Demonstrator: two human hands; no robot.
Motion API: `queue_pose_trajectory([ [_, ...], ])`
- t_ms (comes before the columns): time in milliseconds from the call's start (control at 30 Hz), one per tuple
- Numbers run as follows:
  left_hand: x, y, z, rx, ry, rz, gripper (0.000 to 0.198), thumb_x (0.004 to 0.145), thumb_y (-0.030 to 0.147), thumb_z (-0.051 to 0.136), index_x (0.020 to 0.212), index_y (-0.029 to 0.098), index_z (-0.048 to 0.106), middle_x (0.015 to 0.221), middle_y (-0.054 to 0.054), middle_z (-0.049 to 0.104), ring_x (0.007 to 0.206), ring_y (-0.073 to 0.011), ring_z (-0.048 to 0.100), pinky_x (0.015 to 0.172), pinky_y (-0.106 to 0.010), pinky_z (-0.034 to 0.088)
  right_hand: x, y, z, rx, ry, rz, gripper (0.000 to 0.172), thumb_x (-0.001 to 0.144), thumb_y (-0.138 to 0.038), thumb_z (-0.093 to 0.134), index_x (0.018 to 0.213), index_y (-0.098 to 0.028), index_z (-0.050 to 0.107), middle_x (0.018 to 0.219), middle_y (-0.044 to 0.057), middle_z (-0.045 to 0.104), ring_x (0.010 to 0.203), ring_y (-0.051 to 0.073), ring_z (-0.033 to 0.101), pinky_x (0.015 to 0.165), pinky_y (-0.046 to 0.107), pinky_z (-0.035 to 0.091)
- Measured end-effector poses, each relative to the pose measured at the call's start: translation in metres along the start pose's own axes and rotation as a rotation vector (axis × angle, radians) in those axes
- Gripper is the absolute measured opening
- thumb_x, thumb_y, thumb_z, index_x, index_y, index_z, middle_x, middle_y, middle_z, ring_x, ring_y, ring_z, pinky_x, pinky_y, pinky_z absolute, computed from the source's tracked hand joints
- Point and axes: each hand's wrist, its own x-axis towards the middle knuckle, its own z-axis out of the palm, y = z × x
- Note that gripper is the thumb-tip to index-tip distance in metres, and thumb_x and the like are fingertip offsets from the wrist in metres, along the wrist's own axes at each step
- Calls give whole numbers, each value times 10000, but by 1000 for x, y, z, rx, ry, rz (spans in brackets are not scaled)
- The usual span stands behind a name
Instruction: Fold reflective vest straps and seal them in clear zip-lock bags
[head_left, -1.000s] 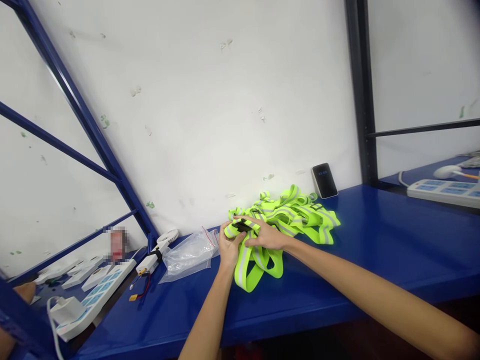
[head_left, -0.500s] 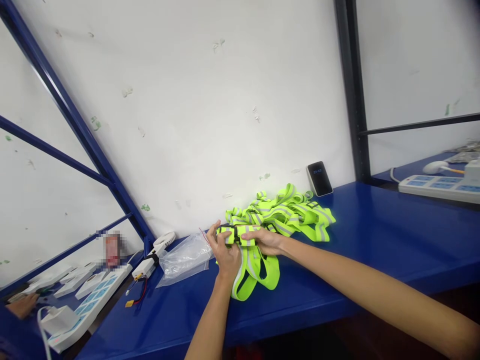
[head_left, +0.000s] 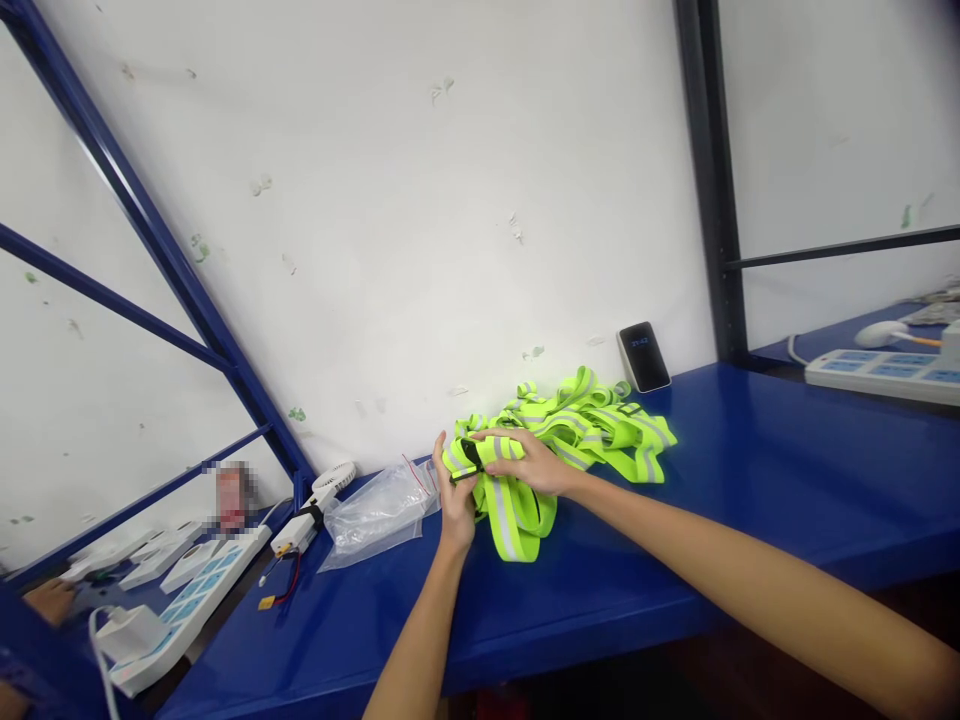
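One hand of some other person [head_left: 51, 600] is way out left of your neon strap pile [head_left: 592, 430], and a white power strip [head_left: 202, 597] is well left of the pile too. Nearer the pile you've got a white fan [head_left: 335, 475], a white pack [head_left: 295, 533] with a yellow plug [head_left: 267, 603], then a clear plastic bag [head_left: 379, 515]. At the pile's front-left, your left hand [head_left: 456, 510] has its grip curled round a lime strap [head_left: 504, 447]; black buckle [head_left: 471, 454] beside it, can't tell if it's clipped. Your right hand's [head_left: 538, 467] grip is clamped on the strap as well, loops drooping just in front of the pile. Behind-right of the pile, some black-screened gadget [head_left: 643, 357] leans on the wall [head_left: 480, 220]. Another power strip [head_left: 885, 374] lies far right of it.
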Motion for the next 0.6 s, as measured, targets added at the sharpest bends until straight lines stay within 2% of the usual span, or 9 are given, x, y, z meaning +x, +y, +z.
queue_pose_trajectory([
  [67, 2, -1, 0, -147, -1, -72, 771, 731, 251, 608, 1430, 318, 288, 1288, -43, 572, 1208, -232, 536, 1025, -386, 406, -2, -10, -2, -131, -64, -130, 417, 812, -236, 645, 1229, -227, 621, 1257, 69, 627, 1188, 257, 548, 1052, 429, 374],
  [167, 4, -3, 0, -206, 14, -218, 628, 729, 347, 657, 1318, 225, 478, 1223, -85, 626, 1155, -265, 576, 987, -400, 441, -2, -18, -3, -209, -142, -246, 414, 890, -220, 552, 1303, -244, 561, 1297, 63, 604, 1213, 233, 540, 1048, 409, 391],
  [267, 5, -5, 4, -161, -73, -378, 531, 775, 497, 637, 1177, 154, 593, 1123, -128, 673, 1084, -286, 618, 933, -414, 479, 0, -18, -8, -258, -141, -317, 404, 929, -224, 488, 1327, -275, 538, 1317, 43, 591, 1240, 213, 524, 1060, 393, 390],
  [367, 4, -4, 7, -138, -150, -502, 532, 806, 587, 569, 1112, 157, 631, 1045, -132, 698, 1005, -272, 653, 864, -393, 516, 2, -16, -15, -335, -173, -371, 423, 932, -183, 460, 1333, -296, 529, 1344, 36, 569, 1260, 208, 506, 1062, 408, 388],
  [433, 3, -1, 4, -155, -172, -580, 505, 796, 579, 583, 1078, 164, 641, 969, -118, 711, 897, -260, 679, 774, -379, 544, 3, -14, -19, -371, -197, -380, 435, 915, -162, 482, 1325, -300, 539, 1353, 44, 561, 1252, 218, 512, 1044, 420, 401],
  [500, 1, 3, -2, -197, -238, -640, 480, 763, 552, 617, 1030, 155, 651, 860, -103, 712, 728, -239, 684, 618, -345, 549, 4, -12, -23, -385, -205, -383, 432, 891, -181, 538, 1307, -295, 560, 1352, 59, 561, 1236, 237, 525, 1025, 424, 411],
  [600, -3, 9, -12, -256, -445, -714, 530, 696, 584, 628, 951, 121, 667, 671, -79, 666, 478, -180, 600, 389, -257, 438, 7, -4, -31, -445, -113, -417, 418, 872, -219, 577, 1285, -284, 585, 1346, 80, 564, 1224, 258, 525, 1023, 440, 402],
])
